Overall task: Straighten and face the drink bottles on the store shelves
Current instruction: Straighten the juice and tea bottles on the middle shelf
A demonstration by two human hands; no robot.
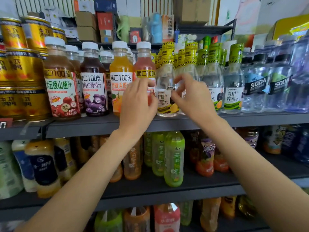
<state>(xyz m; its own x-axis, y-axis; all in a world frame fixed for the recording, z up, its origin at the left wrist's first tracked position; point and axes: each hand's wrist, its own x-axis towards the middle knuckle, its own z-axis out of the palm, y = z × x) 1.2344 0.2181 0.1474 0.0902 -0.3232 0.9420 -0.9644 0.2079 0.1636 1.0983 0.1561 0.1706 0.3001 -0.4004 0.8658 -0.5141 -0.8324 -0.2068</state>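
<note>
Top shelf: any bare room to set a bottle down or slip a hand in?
Little. The only bare strip is the shelf's front lip, before the juice bottles. Bottles stand packed from the gold cans to the soda waters. Left hand and right hand crowd the lemon honey water bottle.

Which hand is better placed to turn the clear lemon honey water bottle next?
Probably the right hand: its curled fingers sit beside the lemon honey water bottle. The left hand is at the red juice bottle.

Two hands reach in, with four front juice bottles from the left hand outward. Four honey-water bottles front the row by the right hand, then two soda bottles. Three shelves show.
</note>
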